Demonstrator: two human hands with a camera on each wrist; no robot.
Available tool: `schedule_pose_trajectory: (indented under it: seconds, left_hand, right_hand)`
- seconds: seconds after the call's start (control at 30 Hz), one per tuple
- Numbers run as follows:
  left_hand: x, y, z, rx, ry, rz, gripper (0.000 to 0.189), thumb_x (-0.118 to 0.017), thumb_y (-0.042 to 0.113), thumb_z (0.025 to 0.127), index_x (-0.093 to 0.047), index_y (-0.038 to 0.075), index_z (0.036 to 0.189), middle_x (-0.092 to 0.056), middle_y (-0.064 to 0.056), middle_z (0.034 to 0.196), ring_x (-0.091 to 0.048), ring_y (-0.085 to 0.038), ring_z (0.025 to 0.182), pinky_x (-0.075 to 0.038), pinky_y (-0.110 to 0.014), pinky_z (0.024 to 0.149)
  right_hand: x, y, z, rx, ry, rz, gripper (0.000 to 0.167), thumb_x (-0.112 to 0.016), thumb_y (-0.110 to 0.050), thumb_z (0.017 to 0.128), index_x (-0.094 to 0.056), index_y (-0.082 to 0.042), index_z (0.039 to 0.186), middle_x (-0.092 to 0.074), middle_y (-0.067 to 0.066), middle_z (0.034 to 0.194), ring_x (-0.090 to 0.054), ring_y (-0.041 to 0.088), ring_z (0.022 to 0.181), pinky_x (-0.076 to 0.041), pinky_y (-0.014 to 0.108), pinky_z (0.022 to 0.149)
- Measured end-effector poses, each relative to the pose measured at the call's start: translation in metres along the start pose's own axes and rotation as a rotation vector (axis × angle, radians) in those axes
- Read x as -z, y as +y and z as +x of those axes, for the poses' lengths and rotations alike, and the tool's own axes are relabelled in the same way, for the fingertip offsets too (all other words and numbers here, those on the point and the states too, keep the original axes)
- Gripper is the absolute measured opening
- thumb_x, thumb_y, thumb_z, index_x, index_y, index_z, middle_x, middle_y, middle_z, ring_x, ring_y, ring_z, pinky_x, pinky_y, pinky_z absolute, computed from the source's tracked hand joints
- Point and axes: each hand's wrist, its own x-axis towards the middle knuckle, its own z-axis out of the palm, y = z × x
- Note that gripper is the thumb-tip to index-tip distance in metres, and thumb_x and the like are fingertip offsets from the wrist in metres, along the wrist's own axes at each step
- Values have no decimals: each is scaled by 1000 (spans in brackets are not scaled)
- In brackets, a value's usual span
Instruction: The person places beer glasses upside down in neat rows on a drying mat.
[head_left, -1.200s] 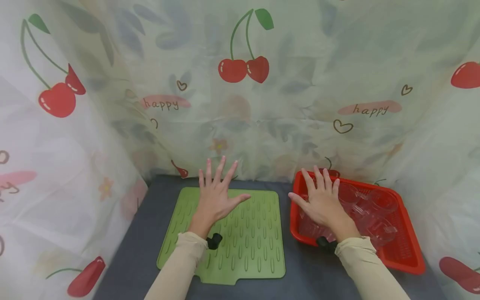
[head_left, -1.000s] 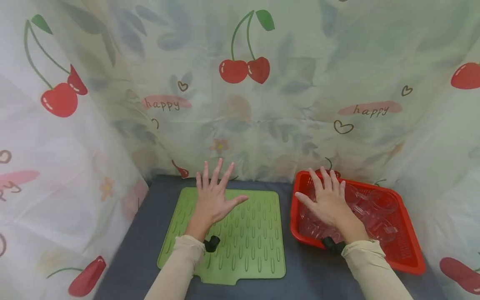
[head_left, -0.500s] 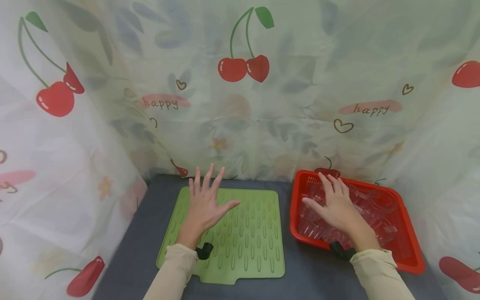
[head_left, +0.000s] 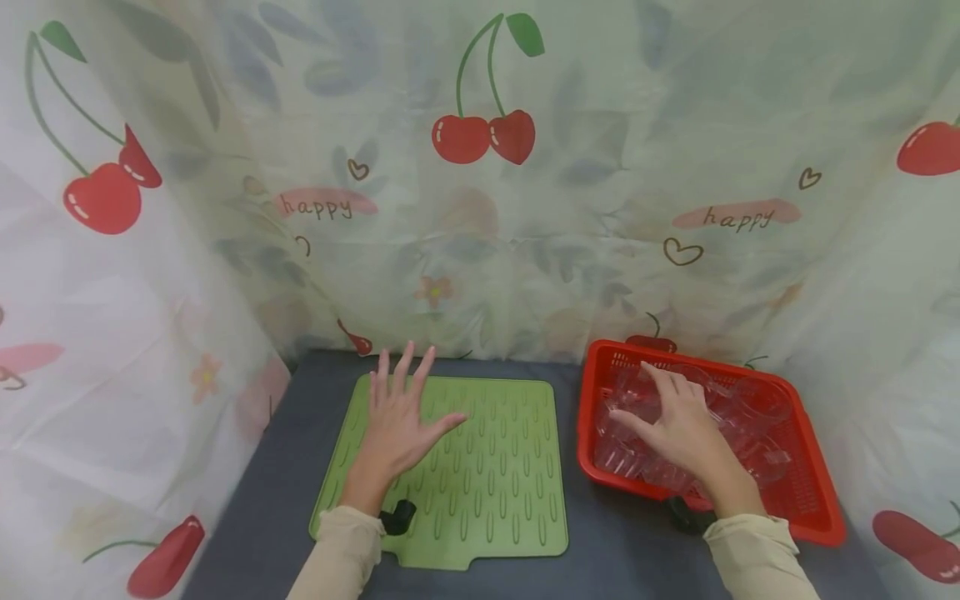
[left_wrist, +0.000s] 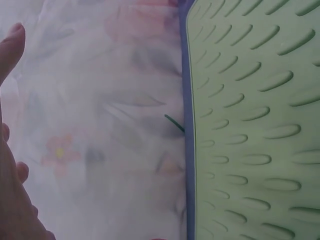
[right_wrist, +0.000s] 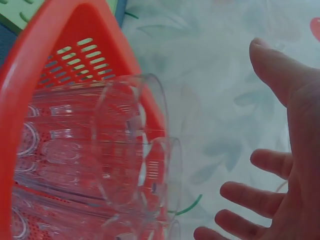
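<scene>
My left hand [head_left: 397,429] hovers over the left part of a green ridged mat [head_left: 502,467], fingers spread and holding nothing. In the left wrist view its thumb and some fingertips show at the left edge, apart from the mat. My right hand [head_left: 682,425] hangs above a red plastic basket [head_left: 813,467], thumb apart from slightly bent fingers, with nothing between them. Clear cups [right_wrist: 100,150] lie on their sides in the basket, several of them, partly hidden by the hand in the head view. In the right wrist view the fingers stand apart from the cups.
A dark grey cloth [head_left: 281,442] covers the table under mat and basket. A cherry-printed curtain [head_left: 480,250] closes off the back and both sides. The basket stands to the right of the mat, a narrow strip of cloth between them.
My left hand has moved left and toward me over the mat. My right hand has shifted right and lower over the basket, its fingers bending more.
</scene>
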Motion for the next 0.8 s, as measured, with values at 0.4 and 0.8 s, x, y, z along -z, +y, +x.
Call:
schedule_pose_trajectory:
  seconds: [0.4,0.8]
  left_hand:
    - [-3,-5,-9,21,-14,-54,107,-66,73,84,-5,39,165,-1,-1,175,8,-40,160,-7,-70,124]
    - [-13,-12,-17,42,10,-74,105,-64,74,85,-5,38,165,-7,-5,174,2,-43,160,-12,-70,124]
  right_hand:
    - [-16,7,-3,-2,-42,31,105,-76,-66,80,-31,-10,158,-40,25,152,-33,48,136,-42,74,104]
    - [-27,5,-7,-9,-65,8,103,-82,-63,75,-38,-12,154,-43,21,151,-35,46,135,-46,71,102]
